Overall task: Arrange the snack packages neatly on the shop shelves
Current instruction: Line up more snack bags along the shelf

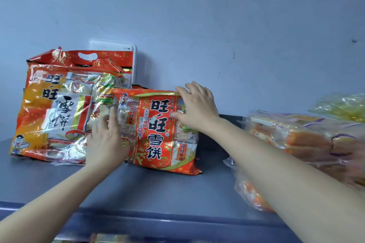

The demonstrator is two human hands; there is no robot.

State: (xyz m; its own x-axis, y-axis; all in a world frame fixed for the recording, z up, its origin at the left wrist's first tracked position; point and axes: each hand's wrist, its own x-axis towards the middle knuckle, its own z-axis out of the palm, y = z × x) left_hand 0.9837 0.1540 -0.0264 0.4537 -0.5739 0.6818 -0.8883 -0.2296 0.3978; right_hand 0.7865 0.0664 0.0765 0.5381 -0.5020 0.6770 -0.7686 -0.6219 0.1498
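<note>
A red snack bag [158, 136] stands on the grey shelf [158, 189], left hand [107, 141] flat against its left edge, right hand [197, 109] spread-fingered on its upper right corner.

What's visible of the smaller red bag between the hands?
The red bag is glossy plastic film with gold trim, black characters, a cartoon boy and clear windows showing wrapped white crackers. It stands upright on the grey shelf, overlapping the big bag. The left hand presses its left edge; the right hand covers its top right corner.
</note>
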